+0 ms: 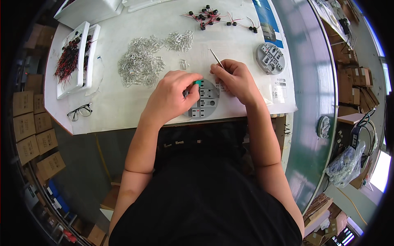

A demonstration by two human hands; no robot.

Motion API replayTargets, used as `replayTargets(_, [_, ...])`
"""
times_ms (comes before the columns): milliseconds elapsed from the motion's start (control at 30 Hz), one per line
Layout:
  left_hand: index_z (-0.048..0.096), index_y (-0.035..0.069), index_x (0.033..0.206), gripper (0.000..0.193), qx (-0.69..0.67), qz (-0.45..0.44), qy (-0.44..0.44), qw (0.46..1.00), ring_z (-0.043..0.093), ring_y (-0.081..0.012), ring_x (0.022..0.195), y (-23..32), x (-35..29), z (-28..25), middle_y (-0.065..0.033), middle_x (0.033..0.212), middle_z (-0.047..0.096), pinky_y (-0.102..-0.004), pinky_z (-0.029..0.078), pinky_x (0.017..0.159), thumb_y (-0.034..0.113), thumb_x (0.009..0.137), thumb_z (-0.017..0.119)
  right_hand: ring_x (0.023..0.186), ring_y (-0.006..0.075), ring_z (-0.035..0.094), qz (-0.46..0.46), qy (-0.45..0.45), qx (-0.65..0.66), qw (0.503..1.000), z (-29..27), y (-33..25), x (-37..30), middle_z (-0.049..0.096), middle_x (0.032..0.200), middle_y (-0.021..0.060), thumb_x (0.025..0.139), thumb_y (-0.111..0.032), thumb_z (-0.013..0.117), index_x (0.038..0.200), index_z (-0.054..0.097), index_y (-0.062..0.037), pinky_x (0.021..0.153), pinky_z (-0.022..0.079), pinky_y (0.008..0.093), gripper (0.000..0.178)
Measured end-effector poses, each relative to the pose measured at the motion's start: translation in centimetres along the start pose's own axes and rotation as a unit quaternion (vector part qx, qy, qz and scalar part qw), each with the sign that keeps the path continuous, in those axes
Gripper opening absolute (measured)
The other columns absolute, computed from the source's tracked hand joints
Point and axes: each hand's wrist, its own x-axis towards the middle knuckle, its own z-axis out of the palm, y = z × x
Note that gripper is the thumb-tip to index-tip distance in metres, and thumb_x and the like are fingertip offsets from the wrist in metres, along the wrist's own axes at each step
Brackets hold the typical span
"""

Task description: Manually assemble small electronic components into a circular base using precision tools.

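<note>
On the near edge of the table lies a round grey fixture (210,107) with several rectangular slots. My left hand (170,96) is closed over its left side, thumb and index finger pinching a small green piece (197,82) at the fixture's upper edge. Just right of the fixture, my right hand (238,80) grips a thin, pointed metal tool (216,57) like a tweezer or rod, its tip pointing up and left, away from the fixture. A few bent metal wire pieces (184,64) lie beyond my left hand.
Beyond my left hand are a large heap of wire pieces (139,63) and a smaller heap (179,41). Black parts with red leads (207,16) lie at the back. White foam trays (84,57) and glasses (80,112) are left; a second round fixture (270,58) is right.
</note>
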Motion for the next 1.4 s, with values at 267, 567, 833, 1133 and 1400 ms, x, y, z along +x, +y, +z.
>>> replayTargets(267, [0.077, -0.002, 0.095, 0.018, -0.034, -0.096, -0.055, 0.993, 0.068, -0.0317, 0.067, 1.8, 1.7, -0.7, -0.0161, 0.075, 0.069, -0.0427, 0.057, 0.068, 0.009, 0.083, 0.07, 0.053, 0.0029, 0.047, 0.01, 0.004, 0.004, 1.0, -0.1, 0.0, 0.1, 0.059, 0.069, -0.004, 0.102, -0.032, 0.072, 0.093, 0.07, -0.0019, 0.047, 0.034, 0.0235, 0.031])
replayTargets(567, [0.073, -0.004, 0.085, 0.016, 0.047, -0.12, -0.085, 0.988, 0.072, -0.0347, 0.074, 2.9, 2.9, 0.7, -0.02, 0.076, 0.07, -0.0466, 0.058, 0.072, 0.013, 0.084, 0.07, 0.053, 0.0025, 0.046, -0.013, 0.004, 0.006, 1.0, -0.1, 0.3, 0.2, 0.057, 0.068, -0.004, 0.102, -0.032, 0.073, 0.094, 0.07, -0.001, 0.047, 0.033, 0.0231, 0.032])
replayTargets(833, [0.067, -0.004, 0.08, 0.013, 0.151, -0.05, -0.075, 0.984, 0.073, -0.0382, 0.079, 3.0, 2.6, 3.7, -0.0207, 0.08, 0.07, -0.0479, 0.059, 0.076, 0.007, 0.084, 0.073, 0.069, 0.0164, 0.065, -0.181, 0.149, -0.219, 0.947, -1.6, -1.0, 3.1, 0.073, 0.081, 0.0072, 0.096, -0.029, 0.076, 0.102, 0.077, -0.003, 0.067, 0.052, 0.0325, 0.026])
replayTargets(1133, [0.064, 0.0, 0.078, 0.018, 0.165, -0.056, 0.001, 0.985, 0.07, -0.0357, 0.074, 2.2, 1.6, 4.7, -0.0168, 0.077, 0.068, -0.0459, 0.058, 0.075, 0.01, 0.085, 0.078, 0.078, 0.0278, 0.071, -0.168, 0.2, -0.47, 0.843, -5.9, -3.5, 12.1, 0.077, 0.093, 0.014, 0.091, -0.024, 0.076, 0.112, 0.077, -0.0071, 0.076, 0.056, 0.0353, 0.027])
replayTargets(1400, [0.075, 0.002, 0.108, 0.028, 0.113, 0.025, 0.161, 0.98, 0.069, -0.0299, 0.08, 2.4, 1.3, 0.5, -0.0107, 0.087, 0.071, -0.0448, 0.054, 0.089, 0.019, 0.088, 0.084, 0.063, 0.0112, 0.059, -0.112, 0.113, 0.028, 0.987, -5.4, -2.9, 3.5, 0.078, 0.098, 0.0124, 0.1, -0.02, 0.073, 0.117, 0.073, 0.0007, 0.057, 0.047, 0.0252, 0.026])
